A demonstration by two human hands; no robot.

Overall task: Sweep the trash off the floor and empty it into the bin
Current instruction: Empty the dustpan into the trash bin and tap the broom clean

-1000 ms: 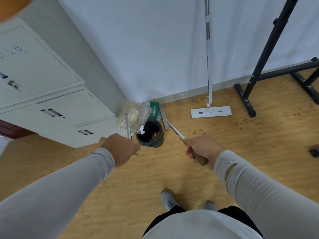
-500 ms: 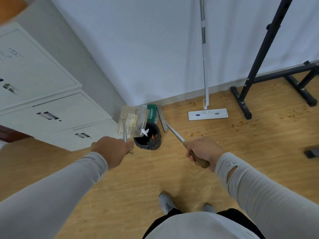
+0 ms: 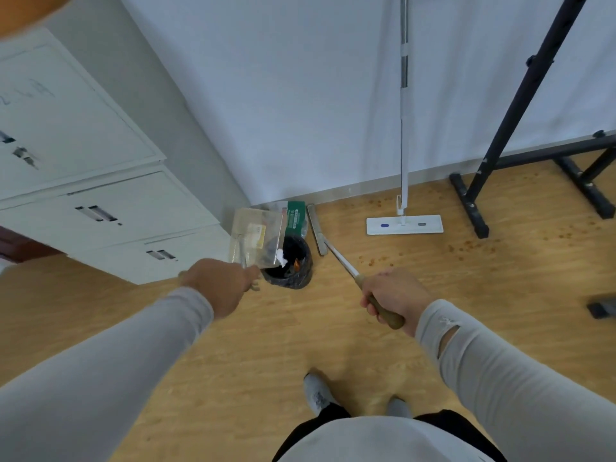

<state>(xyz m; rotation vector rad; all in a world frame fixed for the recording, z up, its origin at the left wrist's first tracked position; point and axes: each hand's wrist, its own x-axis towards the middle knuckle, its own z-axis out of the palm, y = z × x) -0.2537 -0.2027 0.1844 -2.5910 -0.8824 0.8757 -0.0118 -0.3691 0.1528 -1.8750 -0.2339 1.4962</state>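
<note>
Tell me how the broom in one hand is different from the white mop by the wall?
The wooden-handled broom is gripped by the right hand and slants low; the white flat mop stands upright, untouched, against the wall. The broom's head is narrow and grey; the mop's is a wide white pad. Both heads rest on the wooden floor.

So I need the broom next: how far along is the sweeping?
Nearly done. Trash already lies in the bin. In hand: the left hand tips the dustpan over the bin, a white scrap at its lip; the right hand holds the broom. Left: the scrap must drop, and brown specks remain on the floor.
</note>
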